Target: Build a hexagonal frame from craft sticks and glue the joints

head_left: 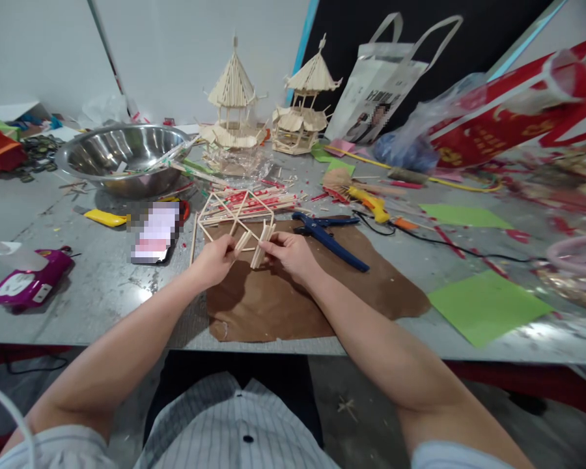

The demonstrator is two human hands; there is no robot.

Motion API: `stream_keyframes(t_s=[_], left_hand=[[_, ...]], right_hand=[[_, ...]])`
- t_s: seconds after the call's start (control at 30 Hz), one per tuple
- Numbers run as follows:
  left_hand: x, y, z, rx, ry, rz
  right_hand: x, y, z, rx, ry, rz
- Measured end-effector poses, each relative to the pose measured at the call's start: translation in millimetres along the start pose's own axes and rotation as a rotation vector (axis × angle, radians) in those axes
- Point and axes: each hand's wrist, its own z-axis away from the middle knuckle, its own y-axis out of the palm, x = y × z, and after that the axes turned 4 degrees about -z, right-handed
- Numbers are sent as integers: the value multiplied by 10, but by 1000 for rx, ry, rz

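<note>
Littered grey table; steel bowl, upper left. Centre of the frame, over a brown sheet: the left hand, nearly closed, grips short sticks; the right hand pinches a tilted bundle. A stick frame shows just above. Forearms converge from the lower corners.
</note>
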Motion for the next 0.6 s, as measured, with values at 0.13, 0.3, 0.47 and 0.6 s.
stream_keyframes(t_s=[0.13, 0.3, 0.47, 0.6], left_hand=[[-4, 111, -58, -100, 18, 194], [5, 207, -82, -89, 88, 310], [17, 197, -78, -64, 115, 327], [9, 167, -69, -57, 127, 287]], right_hand=[[-16, 52, 16, 32, -33, -23], [-34, 77, 24, 71, -89, -11], [-22, 58, 33, 49, -190, 114], [-8, 56, 47, 44, -250, 187]])
